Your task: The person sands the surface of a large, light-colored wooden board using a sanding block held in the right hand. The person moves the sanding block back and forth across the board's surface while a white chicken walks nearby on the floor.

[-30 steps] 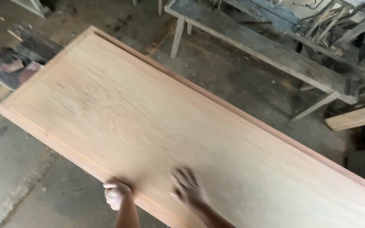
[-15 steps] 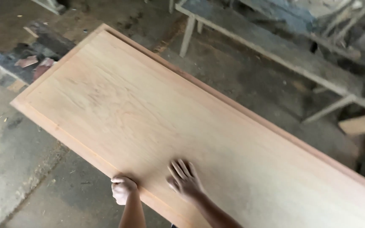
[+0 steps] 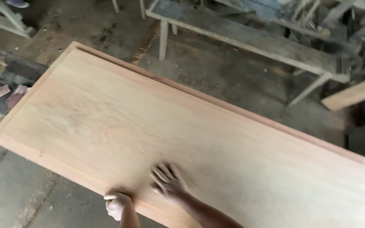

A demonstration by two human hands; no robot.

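A large pale wooden panel (image 3: 182, 139) with a raised border runs across the view from about 10 o'clock to 4 o'clock, filling most of it above a dusty concrete floor (image 3: 17, 190). The person's left hand (image 3: 117, 204) is closed over the panel's near edge at about 7 o'clock, fingers curled around the rim. The right hand (image 3: 168, 182) lies open and flat on the face just to the right, fingers spread; it is blurred, so how firmly it presses cannot be told.

Both hands sit close together on one long edge, well short of either end. What carries the rest of the panel is hidden beneath it, so it may be poorly balanced; if so, the far end at 4 o'clock could dip or swing. An open palm gives no real hold on smooth wood, and a slip would leave the left hand alone to take the weight. A swing toward 1 o'clock could knock the grey workbench (image 3: 250, 42); at 9 o'clock the corner could scrape the dark scrap timber (image 3: 17, 71).
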